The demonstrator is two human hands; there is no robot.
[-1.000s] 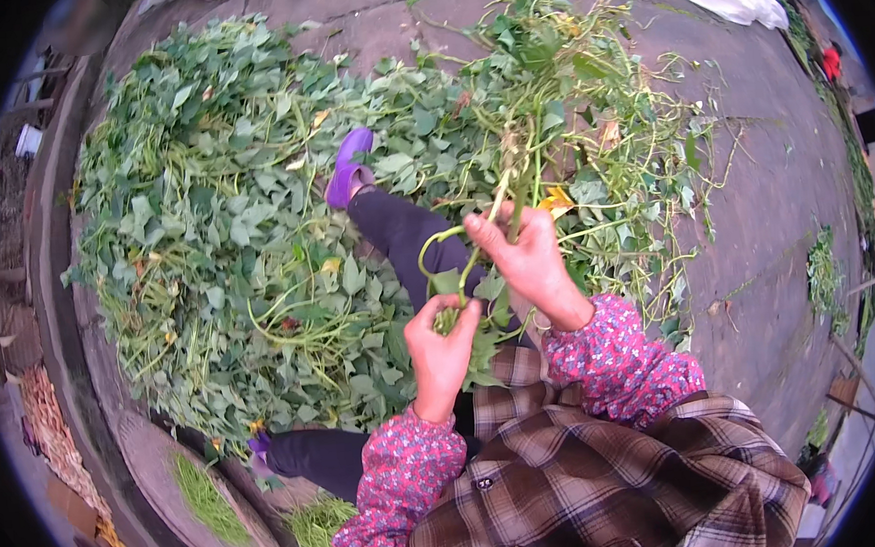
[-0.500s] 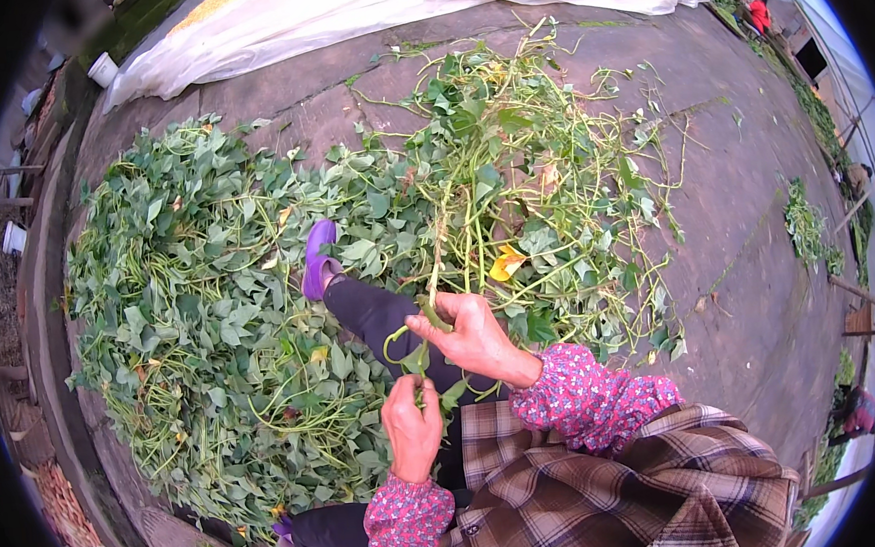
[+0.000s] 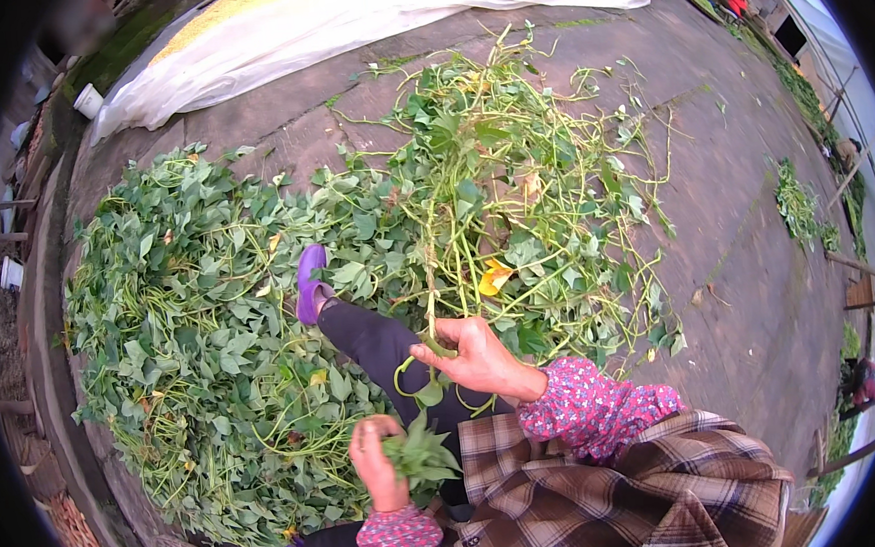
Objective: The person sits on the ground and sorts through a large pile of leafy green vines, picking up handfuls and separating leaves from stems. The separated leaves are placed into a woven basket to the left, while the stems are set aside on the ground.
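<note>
Long green leafy vine with a pale stalk (image 3: 431, 299) is gripped in the bare right hand (image 3: 475, 356), between the thumb and the bent fingers, and its upper part is stretched over the loose tangled heap of yellow-green stems and leaves (image 3: 557, 256) on the grey hard ground (image 3: 734, 366). Just below this hand, a thin curled stem and one green leaf (image 3: 428, 392) are seen. The bare left hand (image 3: 374, 465) is held lower and more to the left, closed on a small bunch of fresh green leaves (image 3: 422, 457); the two hands are apart from each other, and how firmly the bunch is pressed cannot be told.

As far as can be judged, only a small part is done: one bunch is collected, and it appears to be separate from the held vine. Much seems to be left, because many long stems are found uncut in the tangled heap. At the left, a wide spread of dark green leaves (image 3: 202, 348) is laid densely, beside a purple shoe (image 3: 310, 281); whether this spread is already sorted cannot be told
</note>
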